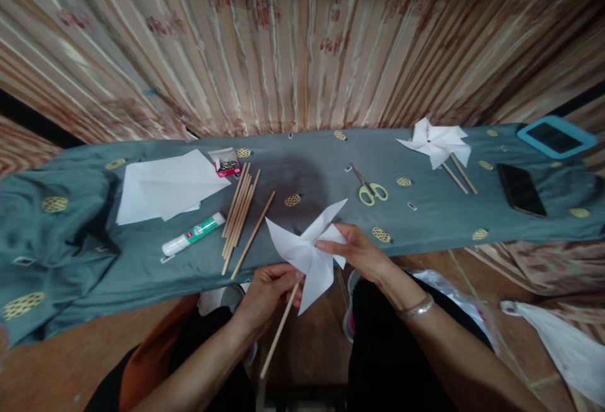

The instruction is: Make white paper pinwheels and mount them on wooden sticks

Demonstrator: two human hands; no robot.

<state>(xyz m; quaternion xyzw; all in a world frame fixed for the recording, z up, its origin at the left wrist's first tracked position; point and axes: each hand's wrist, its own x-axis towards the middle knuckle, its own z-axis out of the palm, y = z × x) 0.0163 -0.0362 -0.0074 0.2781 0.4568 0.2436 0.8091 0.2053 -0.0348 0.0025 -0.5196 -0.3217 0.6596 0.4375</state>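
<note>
A white paper pinwheel (312, 254) is held between my two hands, just off the table's near edge. My left hand (269, 292) is closed around the top of its wooden stick (278, 333), which slants down toward me. With thumb and fingers, my right hand (352, 248) pinches the paper near the pinwheel's centre and right blade. Whatever fastens the centre is hidden by the right thumb. Left of the hands lie several loose wooden sticks (242, 210). Beyond the hands rest scissors (371, 191) with pale yellow-green handles.
White paper sheets (165, 185), a glue stick (193, 234) and a small red box (227, 166) of metal pieces lie on the left. Finished-looking pinwheels (439, 141), a black phone (520, 189) and a blue-framed device (556, 136) are on the right. A curtain (302, 46) hangs behind.
</note>
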